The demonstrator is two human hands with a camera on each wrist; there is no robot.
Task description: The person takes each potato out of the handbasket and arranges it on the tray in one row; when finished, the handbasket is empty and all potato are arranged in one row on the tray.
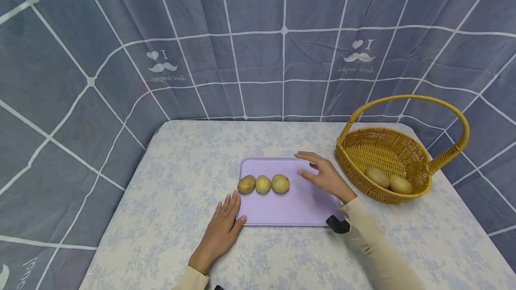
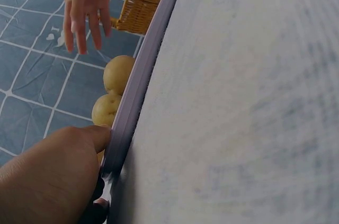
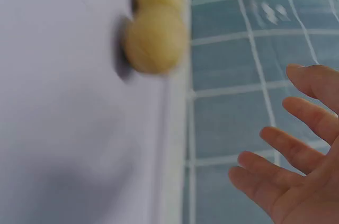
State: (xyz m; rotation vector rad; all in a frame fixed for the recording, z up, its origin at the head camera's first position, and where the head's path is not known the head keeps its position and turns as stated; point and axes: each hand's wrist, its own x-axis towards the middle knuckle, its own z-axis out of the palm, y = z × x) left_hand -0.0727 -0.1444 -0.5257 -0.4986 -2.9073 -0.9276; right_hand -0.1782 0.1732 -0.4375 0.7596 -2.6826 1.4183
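Note:
Three potatoes lie in a row on a lilac tray [image 1: 278, 209]: a browner left potato [image 1: 246, 184], a middle potato [image 1: 263, 184] and a right potato [image 1: 280, 183]. My left hand [image 1: 221, 227] rests at the tray's left edge, fingers extended, thumb near the front corner. In the left wrist view its thumb [image 2: 98, 136] touches the rim. Over the tray's right part hovers my right hand [image 1: 324, 173], fingers spread and nothing in them. The right wrist view shows this hand [image 3: 296, 166] apart from the nearest potato [image 3: 156, 39].
A yellow wicker basket [image 1: 342, 160] with a tall arched handle stands right of the tray, holding two potatoes [image 1: 388, 180]. Floral cloth [image 1: 169, 182] covers the table. A blue-grey checked curtain [image 1: 258, 57] hangs behind and along both sides.

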